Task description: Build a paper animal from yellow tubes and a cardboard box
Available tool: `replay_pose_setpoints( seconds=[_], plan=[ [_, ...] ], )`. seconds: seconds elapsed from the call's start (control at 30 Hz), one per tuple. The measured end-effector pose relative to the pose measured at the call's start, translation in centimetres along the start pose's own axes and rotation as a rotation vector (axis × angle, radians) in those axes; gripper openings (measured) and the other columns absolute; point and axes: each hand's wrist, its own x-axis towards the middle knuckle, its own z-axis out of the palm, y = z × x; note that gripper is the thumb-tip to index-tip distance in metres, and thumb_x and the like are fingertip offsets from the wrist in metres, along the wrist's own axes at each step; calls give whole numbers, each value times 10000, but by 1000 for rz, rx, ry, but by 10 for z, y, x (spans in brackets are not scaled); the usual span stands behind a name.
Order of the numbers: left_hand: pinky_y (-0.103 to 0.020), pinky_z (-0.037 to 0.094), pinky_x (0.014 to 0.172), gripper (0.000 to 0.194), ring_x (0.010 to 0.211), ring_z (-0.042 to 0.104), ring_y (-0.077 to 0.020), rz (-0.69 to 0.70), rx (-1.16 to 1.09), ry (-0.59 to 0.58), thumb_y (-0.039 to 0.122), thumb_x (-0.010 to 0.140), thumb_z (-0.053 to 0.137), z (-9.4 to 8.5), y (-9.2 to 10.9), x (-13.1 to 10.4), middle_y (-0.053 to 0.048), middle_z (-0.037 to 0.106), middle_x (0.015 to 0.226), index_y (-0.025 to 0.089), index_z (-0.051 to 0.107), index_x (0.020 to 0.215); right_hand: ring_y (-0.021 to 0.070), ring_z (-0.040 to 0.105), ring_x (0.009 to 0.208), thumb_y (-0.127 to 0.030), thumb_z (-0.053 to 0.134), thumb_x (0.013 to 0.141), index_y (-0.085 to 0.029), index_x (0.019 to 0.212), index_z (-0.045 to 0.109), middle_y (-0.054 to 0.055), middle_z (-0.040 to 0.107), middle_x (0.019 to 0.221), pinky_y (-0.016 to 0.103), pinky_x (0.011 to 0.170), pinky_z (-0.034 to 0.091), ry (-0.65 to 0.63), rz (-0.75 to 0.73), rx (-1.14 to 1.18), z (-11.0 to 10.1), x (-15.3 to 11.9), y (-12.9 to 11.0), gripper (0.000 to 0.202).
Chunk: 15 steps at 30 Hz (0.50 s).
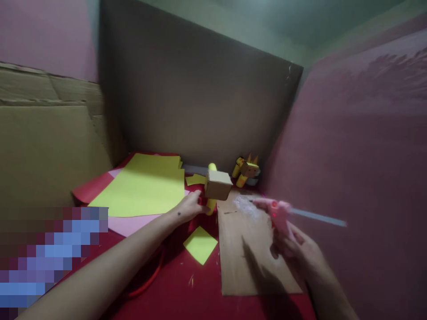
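Observation:
My left hand (192, 205) reaches to a small cardboard box (218, 184) joined to yellow paper tubes (211, 206). Its thumb meets the lower tube, and its other fingers curl beside the box, partly hidden. In my right hand (296, 242) is a pink hot glue gun (280, 213), its nozzle pointing left over a brown board (260, 266). A long pale glue stick (318, 217) juts from the gun's back, and a red light glows on its side. Clear dried glue (247, 206) covers the board's far part. Nearer me, a yellow paper square (200, 245) lies on the red surface.
Large yellow sheets (143, 186) lie at left over pink paper (133, 224). A yellow animal figure of tubes and a box (247, 170) stands at the back right. A yellow scrap (195, 179) lies behind my left hand. Walls and a cardboard panel (43, 151) enclose the red surface (187, 289).

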Motion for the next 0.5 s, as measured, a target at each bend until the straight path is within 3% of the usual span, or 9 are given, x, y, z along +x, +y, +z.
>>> replay_pose_setpoints(
  seconds=[0.07, 0.13, 0.2, 0.3, 0.5],
  plan=[
    [-296, 453, 657, 438, 841, 612, -242, 13, -57, 8, 313, 568, 687, 10, -4, 11, -76, 659, 943, 160, 562, 958, 82, 321, 494, -298, 742, 711, -163, 875, 668, -58, 377, 551, 234, 455, 399, -46, 18, 243, 10, 5, -17, 224],
    [-283, 441, 612, 370, 776, 614, -223, 28, -96, 0, 281, 559, 686, 17, -5, 16, -48, 665, 855, 174, 563, 891, 84, 353, 500, -255, 722, 733, -160, 679, 604, -56, 348, 550, 234, 454, 407, -78, 15, 343, 16, 13, -31, 162],
    [-277, 417, 569, 267, 698, 601, -205, 35, -111, -6, 260, 565, 670, 21, -5, 17, -23, 643, 737, 181, 556, 793, 92, 395, 508, -240, 699, 748, -161, 668, 585, -41, 391, 573, 231, 438, 412, -96, 2, 314, 22, 22, -41, 161],
    [-281, 387, 547, 146, 643, 578, -193, 32, -108, 0, 237, 587, 622, 23, -3, 13, -13, 610, 659, 180, 542, 695, 95, 406, 502, -257, 682, 752, -158, 811, 626, -25, 461, 607, 222, 409, 412, -134, -16, 174, 31, 37, -52, 128],
    [-277, 347, 570, 124, 623, 510, -157, 57, -126, 25, 207, 597, 578, 20, 1, 8, 9, 564, 664, 182, 552, 716, 89, 416, 478, -293, 668, 735, -155, 780, 615, -34, 469, 556, 203, 400, 414, -275, -27, 6, 56, 63, -59, 155]
  ],
)
